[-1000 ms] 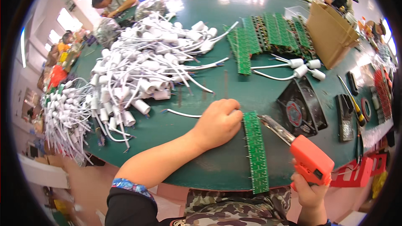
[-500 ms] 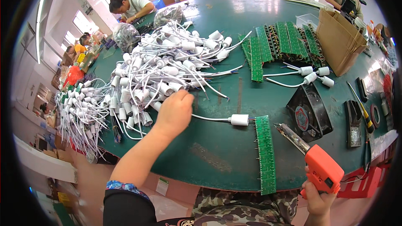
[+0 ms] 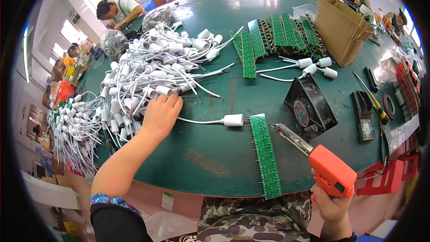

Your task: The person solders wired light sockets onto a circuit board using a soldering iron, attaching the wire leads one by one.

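My left hand [image 3: 162, 115] rests at the near edge of a big heap of white lamp sockets [image 3: 156, 74] with white cables. Its fingers curl down beside a socket; their tips and anything pinched in them are partly hidden. My right hand [image 3: 332, 207] is wrapped round the grip of a red soldering gun [image 3: 333, 170], whose metal tip points up and left. Left of that tip lies a green circuit board strip [image 3: 265, 161]. A single white lamp socket [image 3: 233, 120] lies at its far end, wires reaching the board, its cable running left toward my left hand.
A black fan [image 3: 311, 107] stands right of the strip. Beyond are stacked circuit boards [image 3: 280, 36], several loose sockets [image 3: 307, 65] and a cardboard box [image 3: 342, 31]. A screwdriver [image 3: 374, 101] and black tray [image 3: 363, 116] lie at right. Other people work across the table [image 3: 210, 152].
The whole view has shifted, with the table's things now further left in the picture. My left hand stays at the heap, its fingers reaching a little further in. The soldering gun remains in my right hand.
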The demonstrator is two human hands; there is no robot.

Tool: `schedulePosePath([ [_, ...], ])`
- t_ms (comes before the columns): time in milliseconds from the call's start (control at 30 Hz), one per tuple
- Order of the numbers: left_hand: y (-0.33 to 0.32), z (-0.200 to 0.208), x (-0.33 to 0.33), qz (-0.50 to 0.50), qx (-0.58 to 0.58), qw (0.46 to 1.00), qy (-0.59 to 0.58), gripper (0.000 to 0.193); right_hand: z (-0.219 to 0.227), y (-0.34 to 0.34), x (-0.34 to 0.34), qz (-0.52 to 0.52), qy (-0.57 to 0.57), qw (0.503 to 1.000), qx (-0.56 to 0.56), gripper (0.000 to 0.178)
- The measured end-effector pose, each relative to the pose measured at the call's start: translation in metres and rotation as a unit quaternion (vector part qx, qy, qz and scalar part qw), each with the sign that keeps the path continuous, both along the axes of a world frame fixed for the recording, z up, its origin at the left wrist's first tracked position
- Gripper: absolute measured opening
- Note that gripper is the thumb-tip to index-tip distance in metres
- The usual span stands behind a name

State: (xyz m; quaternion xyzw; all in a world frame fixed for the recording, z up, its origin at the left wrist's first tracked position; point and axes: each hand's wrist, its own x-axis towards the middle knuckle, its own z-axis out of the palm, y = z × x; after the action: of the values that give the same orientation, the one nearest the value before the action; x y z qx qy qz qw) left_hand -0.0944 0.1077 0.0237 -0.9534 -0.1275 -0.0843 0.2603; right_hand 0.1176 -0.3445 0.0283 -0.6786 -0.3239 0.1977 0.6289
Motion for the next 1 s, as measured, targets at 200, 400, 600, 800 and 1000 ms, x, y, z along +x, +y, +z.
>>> schedulePosePath([
  [200, -0.005, 0.017, -0.004, -0.064, -0.062, 0.996, -0.028, 0.031, 0.002, 0.002, 0.011, 0.107, -0.179, 0.978, 0.014, 0.047],
  [400, -0.074, 0.053, 0.031, -0.216, -0.148, 0.945, -0.197, 0.044, -0.002, -0.002, 0.009, 0.082, -0.161, 0.984, 0.001, 0.045],
  [600, -0.129, 0.012, 0.052, -0.251, -0.400, 0.871, -0.137, 0.049, 0.002, 0.004, 0.004, 0.082, -0.149, 0.985, -0.010, 0.042],
  [800, -0.123, -0.020, 0.083, -0.193, -0.414, 0.863, -0.218, 0.038, -0.002, 0.010, -0.003, 0.013, -0.124, 0.992, 0.001, 0.041],
  [1000, -0.123, -0.030, 0.093, -0.192, -0.392, 0.866, -0.243, 0.034, -0.003, 0.017, 0.004, 0.091, -0.116, 0.989, 0.024, 0.045],
])
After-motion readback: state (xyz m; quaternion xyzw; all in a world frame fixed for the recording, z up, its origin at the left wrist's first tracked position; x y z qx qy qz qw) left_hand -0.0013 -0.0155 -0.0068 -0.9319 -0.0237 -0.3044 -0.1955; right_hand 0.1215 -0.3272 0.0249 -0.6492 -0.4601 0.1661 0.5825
